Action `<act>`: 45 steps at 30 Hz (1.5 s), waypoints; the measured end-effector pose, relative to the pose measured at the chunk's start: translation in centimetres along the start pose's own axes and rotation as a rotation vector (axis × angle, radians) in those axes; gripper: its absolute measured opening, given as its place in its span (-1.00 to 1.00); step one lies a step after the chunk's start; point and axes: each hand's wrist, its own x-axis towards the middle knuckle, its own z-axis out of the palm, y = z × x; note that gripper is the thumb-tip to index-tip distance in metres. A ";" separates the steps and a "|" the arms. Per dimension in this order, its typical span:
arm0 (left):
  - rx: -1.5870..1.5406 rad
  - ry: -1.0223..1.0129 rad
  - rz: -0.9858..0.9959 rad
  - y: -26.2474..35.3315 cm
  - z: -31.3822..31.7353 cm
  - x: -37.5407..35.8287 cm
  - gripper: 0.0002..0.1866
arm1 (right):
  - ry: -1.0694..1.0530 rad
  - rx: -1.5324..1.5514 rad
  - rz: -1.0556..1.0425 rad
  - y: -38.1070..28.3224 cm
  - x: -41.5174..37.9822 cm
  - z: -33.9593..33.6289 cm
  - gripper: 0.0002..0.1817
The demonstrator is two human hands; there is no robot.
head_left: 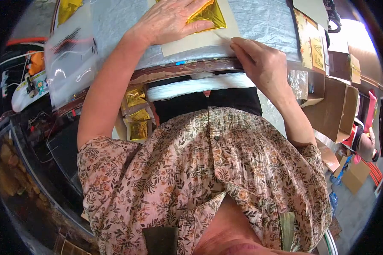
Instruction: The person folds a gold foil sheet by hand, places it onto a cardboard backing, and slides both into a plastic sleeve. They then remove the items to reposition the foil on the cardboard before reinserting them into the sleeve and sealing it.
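Note:
My left hand [174,21] lies with its fingers stretched over a shiny gold foil sheet [215,17]; the upper fingertips run out of view. Beneath the foil is a larger cream paper sheet [178,47], resting on the pale blue cloth [119,25] of the table. My right hand [259,59] is closed in a pinch at the cream sheet's right edge. Something thin and pale runs from those fingertips over the sheet, too fine to name. Across my lap, below the table edge, lies a bundle of white thread [200,86].
Clear plastic [70,63] covers the table's left end, with another gold piece [68,10] behind it. Gold foil packs [138,129] sit below the worn table edge [183,70]. Cardboard boxes [327,110] stand at right, where another person [364,142] is partly visible.

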 end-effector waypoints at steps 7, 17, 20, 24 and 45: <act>-0.009 -0.011 -0.014 0.1 -0.2 0.1 -0.15 | 0.015 -0.089 0.019 0.4 0.0 1.1 -0.89; 0.028 0.020 0.017 -0.2 0.3 -0.1 -0.12 | -0.096 -0.062 -0.407 2.4 3.0 -0.6 -0.83; 0.030 -0.003 -0.011 -0.2 0.1 0.0 -0.12 | -0.135 -0.075 -0.438 3.7 3.1 0.8 -0.81; 0.005 -0.064 -0.055 0.1 -0.3 0.1 -0.11 | -0.197 -0.066 -0.392 4.6 5.1 2.7 -0.79; 0.077 0.003 -0.082 -0.1 1.3 -0.2 -0.09 | -0.325 0.624 0.111 7.7 16.5 -1.9 -0.74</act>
